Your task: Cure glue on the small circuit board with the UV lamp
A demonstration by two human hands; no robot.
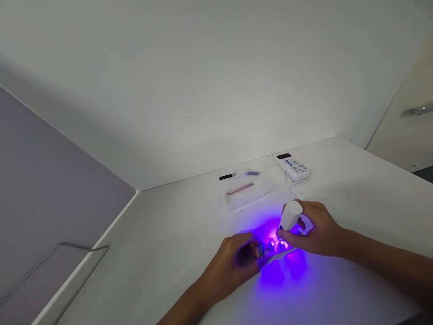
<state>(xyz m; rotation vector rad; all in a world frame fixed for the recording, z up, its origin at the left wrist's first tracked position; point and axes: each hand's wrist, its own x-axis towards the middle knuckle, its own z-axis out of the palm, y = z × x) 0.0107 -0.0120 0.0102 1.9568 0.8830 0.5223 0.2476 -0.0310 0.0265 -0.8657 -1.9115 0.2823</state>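
My right hand is closed around a small white handheld UV lamp, tilted with its lit end down. Bright violet light spills from it onto the table and onto small shiny pieces under it, whose kind is lost in the glare. To the left, my left hand is curled, its thumb and fingers pinching a small item at the edge of the glow. What that item is cannot be made out. Both hands are low over the white table.
Behind my hands lies a shallow translucent tray with a pink pen-like tool in it. Beyond it is a black-handled pen-like tool. A white power bank with a cable lies near the wall. A bent metal wire crosses the left edge.
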